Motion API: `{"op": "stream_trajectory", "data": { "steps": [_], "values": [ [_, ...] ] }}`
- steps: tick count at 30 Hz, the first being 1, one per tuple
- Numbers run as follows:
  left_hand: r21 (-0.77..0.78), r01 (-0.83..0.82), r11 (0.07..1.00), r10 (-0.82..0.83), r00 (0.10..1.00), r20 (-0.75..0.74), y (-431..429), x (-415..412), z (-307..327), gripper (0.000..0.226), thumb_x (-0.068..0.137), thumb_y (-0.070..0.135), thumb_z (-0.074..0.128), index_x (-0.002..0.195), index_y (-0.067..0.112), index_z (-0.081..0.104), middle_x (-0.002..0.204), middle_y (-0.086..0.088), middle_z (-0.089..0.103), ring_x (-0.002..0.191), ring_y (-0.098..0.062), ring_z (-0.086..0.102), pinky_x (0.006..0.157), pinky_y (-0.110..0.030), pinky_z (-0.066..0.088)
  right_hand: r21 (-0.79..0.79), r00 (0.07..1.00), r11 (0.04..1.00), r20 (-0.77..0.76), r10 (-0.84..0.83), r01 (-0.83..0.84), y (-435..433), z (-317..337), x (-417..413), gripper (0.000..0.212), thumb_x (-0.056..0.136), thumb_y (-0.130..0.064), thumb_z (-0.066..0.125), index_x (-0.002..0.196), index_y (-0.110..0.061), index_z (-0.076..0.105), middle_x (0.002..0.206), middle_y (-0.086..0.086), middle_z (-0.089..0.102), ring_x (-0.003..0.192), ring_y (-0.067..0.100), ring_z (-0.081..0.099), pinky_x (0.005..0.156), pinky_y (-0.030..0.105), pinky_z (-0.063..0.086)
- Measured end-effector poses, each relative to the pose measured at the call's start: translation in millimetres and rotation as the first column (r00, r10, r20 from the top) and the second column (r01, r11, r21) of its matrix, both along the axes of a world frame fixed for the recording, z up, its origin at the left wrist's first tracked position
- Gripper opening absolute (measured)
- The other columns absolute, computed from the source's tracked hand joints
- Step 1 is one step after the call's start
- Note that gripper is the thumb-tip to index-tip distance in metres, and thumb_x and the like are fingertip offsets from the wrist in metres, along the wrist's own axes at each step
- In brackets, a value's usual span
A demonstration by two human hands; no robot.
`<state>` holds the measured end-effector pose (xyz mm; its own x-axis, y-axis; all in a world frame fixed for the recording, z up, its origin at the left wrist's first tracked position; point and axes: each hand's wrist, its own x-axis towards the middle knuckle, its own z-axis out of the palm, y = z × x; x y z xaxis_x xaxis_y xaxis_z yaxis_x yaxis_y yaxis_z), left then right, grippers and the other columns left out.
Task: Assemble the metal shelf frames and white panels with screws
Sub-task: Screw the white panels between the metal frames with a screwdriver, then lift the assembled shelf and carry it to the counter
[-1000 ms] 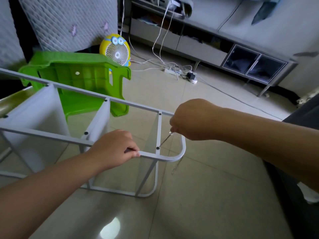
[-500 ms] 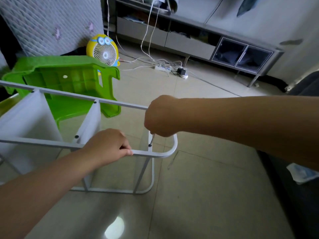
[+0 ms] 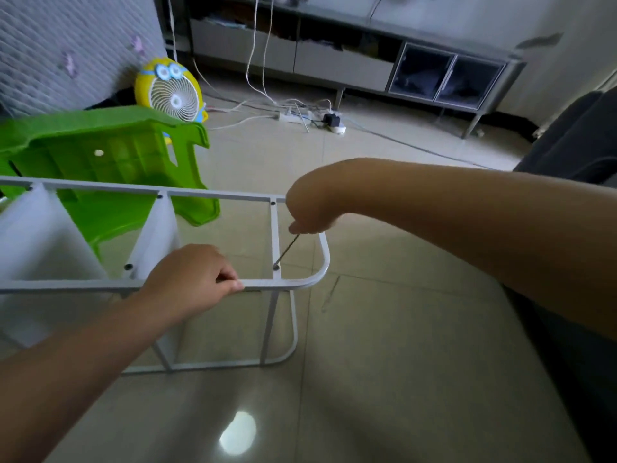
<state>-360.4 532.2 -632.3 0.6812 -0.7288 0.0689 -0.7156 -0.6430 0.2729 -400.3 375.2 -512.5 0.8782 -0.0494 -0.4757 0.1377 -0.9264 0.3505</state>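
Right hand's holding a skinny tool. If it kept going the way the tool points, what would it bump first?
Probably the dark screw in the crossbar of the metal frame. The thin tool in the right hand slants down to it, tip seemingly touching, though depth is unclear.

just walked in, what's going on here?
A person is putting together a metal shelf frame lying on the floor. The left hand grips the frame's near rail to steady it. The right hand holds a thin tool, its tip at a screw on the crossbar nearest the frame's rounded end. White panels already sit in the bays further left. A green stool lies behind.
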Motion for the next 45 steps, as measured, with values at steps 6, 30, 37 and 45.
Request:
{"op": "stream_trajectory", "data": {
  "steps": [6,30,37,45],
  "values": [
    [0.079,0.051,0.996,-0.046,0.997,-0.067,-10,8,15,0.053,0.073,0.062,0.042,0.088,0.023,0.074,0.077,0.009,0.062,0.077,-0.01,0.057,0.072,-0.025,0.046,0.528,0.904,0.827,0.232,-0.36,0.194,-84,-9,-7,0.032,0.098,-0.026,0.035,0.101,-0.005,0.059,0.081,0.003,0.052,0.067,0.022,0.053,0.056,0.026,0.039],
    [0.013,-0.156,0.988,0.154,0.982,0.108,-126,35,-20,0.035,0.088,0.0,0.038,0.122,-0.004,0.047,0.135,-0.015,0.045,0.141,-0.023,0.019,0.107,-0.027,0.018,0.377,0.499,0.509,0.133,-0.856,0.773,-156,-359,-77,0.03,0.093,-0.01,0.034,0.118,-0.01,0.05,0.125,0.009,0.045,0.118,0.025,0.041,0.09,0.033,0.04],
    [0.054,-0.161,0.985,0.156,0.983,0.097,-125,33,-20,0.038,0.092,0.009,0.042,0.13,0.003,0.042,0.14,-0.008,0.04,0.142,-0.018,0.014,0.104,-0.023,0.017,0.338,0.411,0.435,0.142,-0.9,0.835,-156,-366,-63,0.032,0.093,-0.013,0.032,0.122,-0.015,0.045,0.129,0.006,0.046,0.121,0.023,0.042,0.097,0.033,0.034],
    [0.003,-0.118,0.993,0.117,0.989,0.089,-124,34,-18,0.036,0.092,0.016,0.044,0.125,0.003,0.051,0.134,-0.01,0.049,0.137,-0.027,0.027,0.106,-0.032,0.026,0.616,0.476,0.483,0.191,-0.858,0.623,-155,-326,-43,0.02,0.093,-0.019,0.041,0.1,-0.007,0.056,0.108,0.015,0.057,0.105,0.031,0.052,0.083,0.034,0.04]
  ]
}}
